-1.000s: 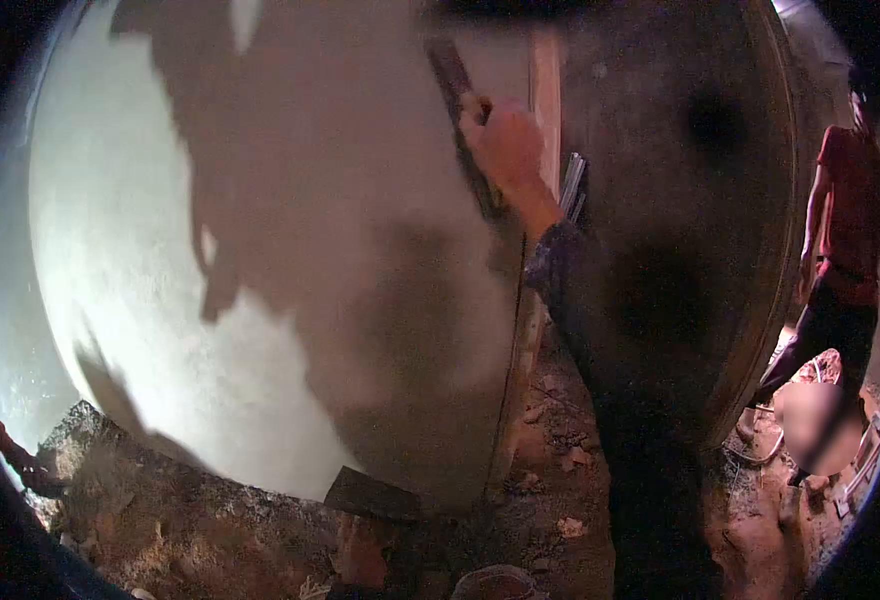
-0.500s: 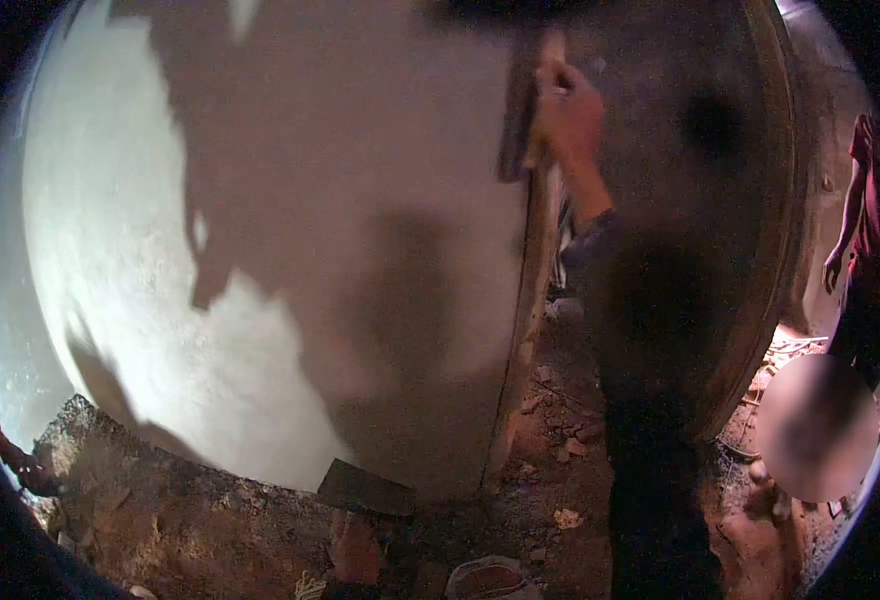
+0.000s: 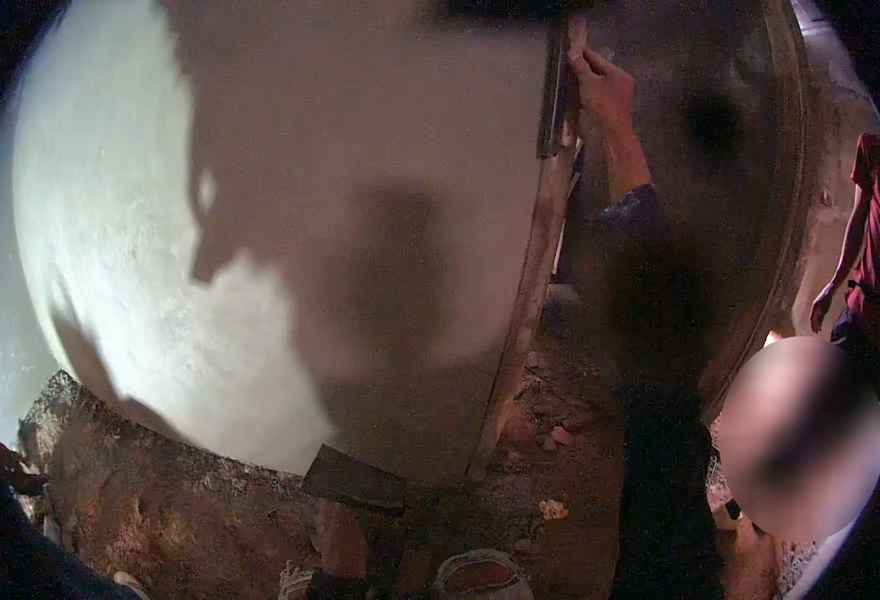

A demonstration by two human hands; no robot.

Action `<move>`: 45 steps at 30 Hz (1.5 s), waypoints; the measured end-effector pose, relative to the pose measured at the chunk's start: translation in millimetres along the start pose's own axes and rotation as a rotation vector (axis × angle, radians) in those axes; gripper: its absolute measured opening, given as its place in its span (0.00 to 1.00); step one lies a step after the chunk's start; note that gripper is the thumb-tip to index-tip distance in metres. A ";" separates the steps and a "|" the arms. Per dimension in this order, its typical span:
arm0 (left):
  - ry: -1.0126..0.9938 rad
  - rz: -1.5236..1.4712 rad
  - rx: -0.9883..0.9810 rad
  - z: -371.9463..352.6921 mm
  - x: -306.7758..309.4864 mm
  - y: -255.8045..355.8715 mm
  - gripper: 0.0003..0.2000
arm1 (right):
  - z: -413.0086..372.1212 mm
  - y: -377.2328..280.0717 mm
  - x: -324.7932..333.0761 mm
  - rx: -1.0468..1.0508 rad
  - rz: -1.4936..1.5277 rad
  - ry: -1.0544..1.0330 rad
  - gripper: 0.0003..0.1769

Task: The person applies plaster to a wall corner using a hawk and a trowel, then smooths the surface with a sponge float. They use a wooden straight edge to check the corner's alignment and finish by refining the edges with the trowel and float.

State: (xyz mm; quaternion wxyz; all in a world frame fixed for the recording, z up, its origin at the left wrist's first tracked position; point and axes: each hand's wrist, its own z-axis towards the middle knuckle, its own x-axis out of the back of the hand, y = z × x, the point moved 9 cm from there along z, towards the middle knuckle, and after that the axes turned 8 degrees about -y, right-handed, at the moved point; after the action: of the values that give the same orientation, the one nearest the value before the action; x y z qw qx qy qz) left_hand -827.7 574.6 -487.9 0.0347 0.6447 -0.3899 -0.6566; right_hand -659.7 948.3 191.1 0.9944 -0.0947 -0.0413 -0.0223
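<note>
High on the right, my right hand [image 3: 605, 85] is closed around the light handle of a plastering trowel [image 3: 554, 100]. Its long, narrow blade stands nearly upright along the right edge of the smooth grey plastered wall [image 3: 440, 150]. At the bottom, my left hand [image 3: 342, 540] shows dimly beneath a dark flat board [image 3: 355, 478] and appears to grip it from below. Its fingers are hard to make out. The board is tilted, close to the foot of the wall.
A doorway-like opening lies right of the wall edge, with rubble [image 3: 560, 435] on the floor. A bucket [image 3: 482, 575] stands at the bottom. A person in a red shirt [image 3: 870, 220] stands at the right; another person's hand [image 3: 25, 480] shows at the left edge. A blurred oval covers the lower right.
My right hand and the trowel have shifted up and right in view, to the wall's edge. The dark board sits slightly further left and higher; the view has shifted somewhat.
</note>
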 end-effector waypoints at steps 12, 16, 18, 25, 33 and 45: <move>-0.023 0.018 -0.003 -14.4 -32.8 15.5 0.19 | -176.9 22.2 -5.4 -0.355 0.146 -0.122 0.24; -0.016 0.036 0.031 -2.2 -26.5 5.1 0.19 | -203.1 37.2 1.0 -0.340 0.386 0.007 0.22; 0.000 0.054 0.056 8.4 -34.2 1.1 0.19 | -170.0 48.2 5.7 -0.266 0.335 0.049 0.21; 0.010 0.112 0.187 39.8 -114.3 -3.4 0.19 | -4.7 15.0 28.7 -0.123 0.298 0.194 0.21; -0.059 0.217 0.458 53.5 -253.6 -1.5 0.19 | 134.9 0.0 29.3 -0.174 0.197 0.103 0.19; -0.421 0.771 1.098 33.3 -399.6 -5.2 0.19 | -152.0 -7.0 142.4 -1.402 0.048 -0.408 0.21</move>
State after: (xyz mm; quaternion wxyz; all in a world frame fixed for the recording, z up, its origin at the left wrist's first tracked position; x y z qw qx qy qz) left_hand -788.0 812.8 -167.9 -0.1416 0.2442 -0.8642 -0.4165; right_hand -506.5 907.4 55.9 0.6728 -0.7124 -0.1995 -0.0037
